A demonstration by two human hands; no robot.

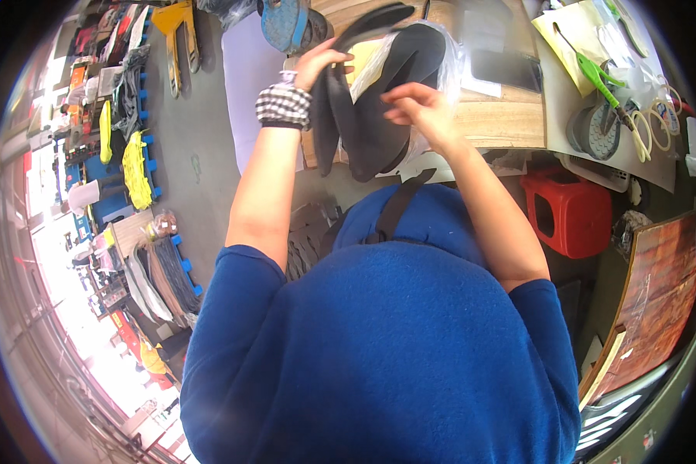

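1. Head view: a bundle of dark insoles is held above the near edge of the worktop.
2. Left hand is closed on its far end.
3. Right hand pinches the clear bag; the bundle is judged partly bagged.

A wooden workbench stood at the top of the view, and everything else lay around it. Just below its right end sat a red plastic stool. Left of the bench ran a grey concrete floor with a yellow pallet jack. Farther left, blue pallets held stacked goods, washed in bright daylight.
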